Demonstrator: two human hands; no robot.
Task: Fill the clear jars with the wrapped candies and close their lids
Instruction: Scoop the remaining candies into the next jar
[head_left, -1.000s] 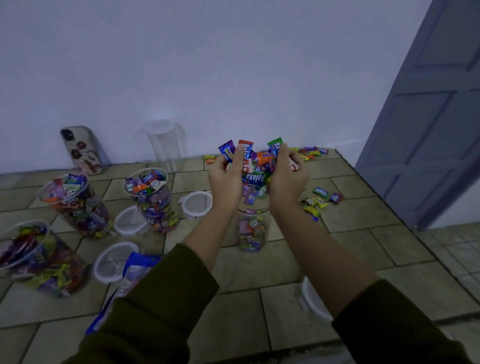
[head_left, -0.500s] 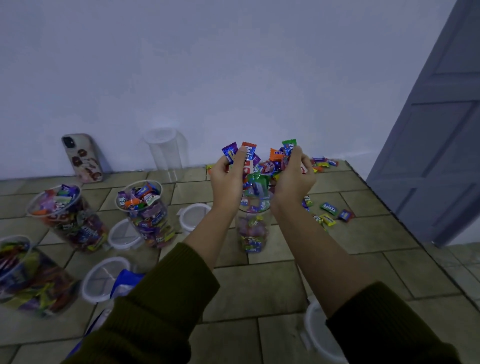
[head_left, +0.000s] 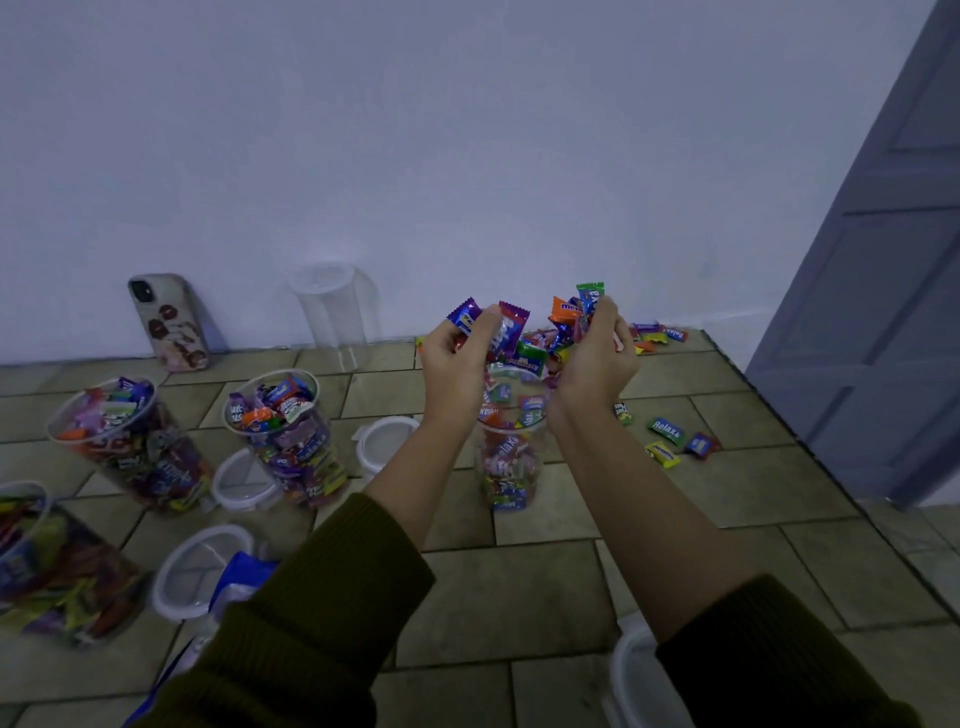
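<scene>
My left hand (head_left: 458, 358) and my right hand (head_left: 597, 358) are cupped together around a heap of wrapped candies (head_left: 530, 343), held right over the mouth of a clear jar (head_left: 511, 457) that stands on the tiled floor, partly filled. Candies are dropping between my palms into it. To the left stand three open jars full of candies (head_left: 291, 436) (head_left: 130, 441) (head_left: 47, 561). An empty clear jar (head_left: 335, 312) stands against the wall. Loose candies (head_left: 670, 441) lie to the right, with more by the wall (head_left: 655, 335).
Several white-rimmed lids (head_left: 382, 441) (head_left: 241, 480) (head_left: 200, 569) lie on the floor between the jars, another lid (head_left: 631, 675) near my right sleeve. A phone (head_left: 169, 322) leans on the wall. A blue bag (head_left: 241, 577) lies at lower left. A grey door (head_left: 883, 260) stands right.
My hands carried the heap of candies to just above the jar's mouth and parted slightly, and candies have fallen in. The camera tilted, shifting the scene.
</scene>
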